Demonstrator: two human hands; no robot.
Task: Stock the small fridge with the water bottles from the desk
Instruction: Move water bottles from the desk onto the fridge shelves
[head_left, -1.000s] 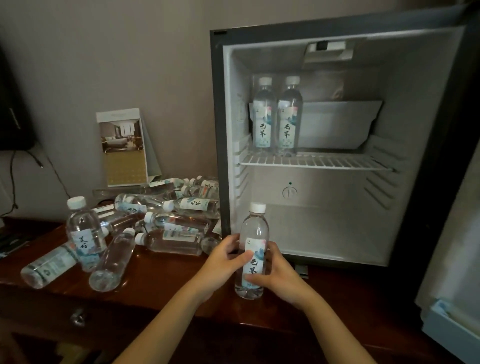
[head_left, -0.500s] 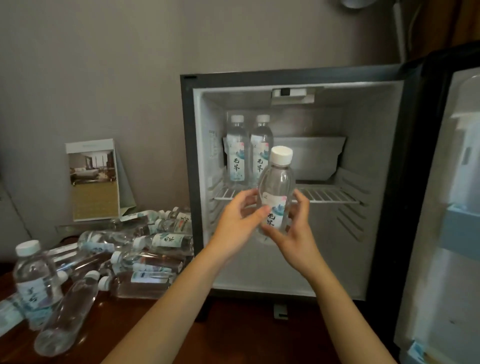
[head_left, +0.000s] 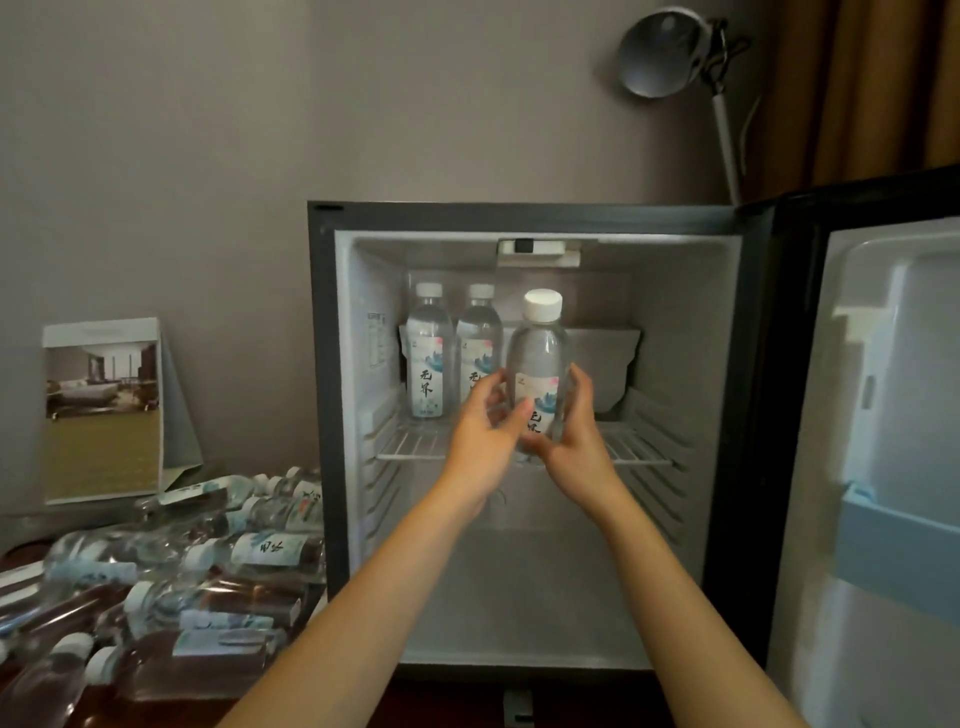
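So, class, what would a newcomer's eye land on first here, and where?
The white-capped water bottle, gripped upright by the left hand and right hand at the wire shelf of the open mini fridge. Behind it, two more bottles stand at the shelf's back left. A heap of bottles lies on the desk, left of the fridge.

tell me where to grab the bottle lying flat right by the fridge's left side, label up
Take the bottle round its labelled middle, coming down from above. It lies on its side on top of the pile, cap to the left, so its upper curve is free. Other bottles crowd its sides and the fridge wall sits close at its base end.
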